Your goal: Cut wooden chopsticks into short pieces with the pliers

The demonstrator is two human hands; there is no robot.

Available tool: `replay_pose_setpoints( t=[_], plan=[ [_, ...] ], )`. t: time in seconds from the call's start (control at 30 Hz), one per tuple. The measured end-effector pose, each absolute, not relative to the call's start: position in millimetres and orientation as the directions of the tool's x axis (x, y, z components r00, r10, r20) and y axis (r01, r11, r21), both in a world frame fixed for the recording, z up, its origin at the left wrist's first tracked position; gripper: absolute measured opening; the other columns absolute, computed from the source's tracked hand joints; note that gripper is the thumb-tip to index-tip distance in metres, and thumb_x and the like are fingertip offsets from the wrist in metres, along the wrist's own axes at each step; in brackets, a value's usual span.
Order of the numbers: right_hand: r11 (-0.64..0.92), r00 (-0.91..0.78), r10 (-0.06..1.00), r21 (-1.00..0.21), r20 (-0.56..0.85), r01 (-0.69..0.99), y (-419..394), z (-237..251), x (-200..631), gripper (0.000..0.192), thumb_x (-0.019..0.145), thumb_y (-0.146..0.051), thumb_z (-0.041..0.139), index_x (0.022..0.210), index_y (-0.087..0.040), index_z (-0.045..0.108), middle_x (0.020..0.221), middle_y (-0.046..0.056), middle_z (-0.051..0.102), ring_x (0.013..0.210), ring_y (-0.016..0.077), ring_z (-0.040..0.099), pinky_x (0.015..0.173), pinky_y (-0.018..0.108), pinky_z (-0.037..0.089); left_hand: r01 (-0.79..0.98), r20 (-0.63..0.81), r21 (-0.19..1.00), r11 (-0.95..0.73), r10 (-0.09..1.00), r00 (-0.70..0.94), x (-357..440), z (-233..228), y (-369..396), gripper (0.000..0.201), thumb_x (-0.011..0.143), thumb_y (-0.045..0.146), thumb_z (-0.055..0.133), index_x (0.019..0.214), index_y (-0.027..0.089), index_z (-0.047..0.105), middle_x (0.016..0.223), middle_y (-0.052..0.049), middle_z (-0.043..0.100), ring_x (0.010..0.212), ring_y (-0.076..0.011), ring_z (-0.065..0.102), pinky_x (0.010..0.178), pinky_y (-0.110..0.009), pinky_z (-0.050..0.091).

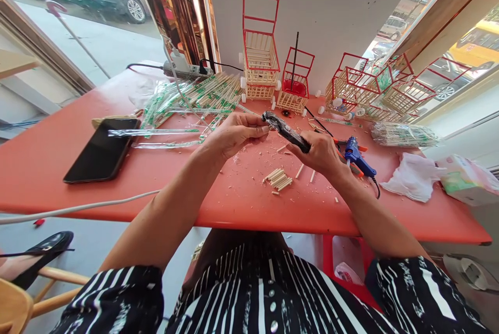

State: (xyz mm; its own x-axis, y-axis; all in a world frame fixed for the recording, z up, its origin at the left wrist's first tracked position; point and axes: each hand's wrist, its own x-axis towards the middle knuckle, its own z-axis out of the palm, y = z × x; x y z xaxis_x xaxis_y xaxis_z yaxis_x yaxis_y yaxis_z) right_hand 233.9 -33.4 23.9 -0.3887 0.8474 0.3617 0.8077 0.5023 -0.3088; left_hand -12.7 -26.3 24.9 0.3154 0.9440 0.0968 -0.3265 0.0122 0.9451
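My right hand (322, 152) is wrapped round the dark handles of a pair of pliers (288, 132), whose jaws point left over the table. Just beside the jaws, my left hand (239, 133) is closed in a pinch of thumb and fingers. What it pinches is too small to make out. Below my hands lies a small pile of short cut wooden sticks (278, 179), with crumbs and chips around it. Paper-wrapped chopsticks (210, 92) are heaped beyond my left hand, and empty clear wrappers (167, 144) lie in front of them.
On the red table (156, 191) lie a black phone (102, 152), a blue glue gun (357, 154), a crumpled white cloth (413, 177) and a tissue pack (470, 179). Small wooden carts (261, 58) with red frames stand along the wall. A white cable (97, 206) crosses the front left edge.
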Motion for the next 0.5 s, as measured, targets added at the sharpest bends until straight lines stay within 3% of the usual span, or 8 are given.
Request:
replay_pose_setpoints(
  t=[0.27,0.5],
  plan=[
    [0.494,-0.415,0.862,-0.295,0.292,0.818,-30.8,25.8,232.0,0.078,0.088,-0.095,0.032,0.071,-0.022,0.052,0.066,0.004,0.053,0.060,0.0152,0.038,0.062,0.032,0.022,-0.342,0.067,0.939,0.046,0.948,0.311,-14.5,22.3,-24.1,0.029,0.053,0.026,0.099,0.069,0.010,0.080,0.057,-0.002,0.060,0.052,-0.0076,0.049,0.053,-0.023,0.033],
    [0.503,-0.406,0.856,-0.335,0.320,0.797,-32.4,28.3,234.4,0.077,0.085,-0.096,0.038,0.067,-0.022,0.049,0.062,0.002,0.051,0.059,0.0141,0.039,0.061,0.032,0.023,-0.344,0.081,0.938,0.043,0.937,0.340,-15.1,21.6,-24.0,0.032,0.055,0.028,0.099,0.073,0.009,0.082,0.055,-0.002,0.058,0.052,-0.0077,0.046,0.052,-0.023,0.031]
  ],
)
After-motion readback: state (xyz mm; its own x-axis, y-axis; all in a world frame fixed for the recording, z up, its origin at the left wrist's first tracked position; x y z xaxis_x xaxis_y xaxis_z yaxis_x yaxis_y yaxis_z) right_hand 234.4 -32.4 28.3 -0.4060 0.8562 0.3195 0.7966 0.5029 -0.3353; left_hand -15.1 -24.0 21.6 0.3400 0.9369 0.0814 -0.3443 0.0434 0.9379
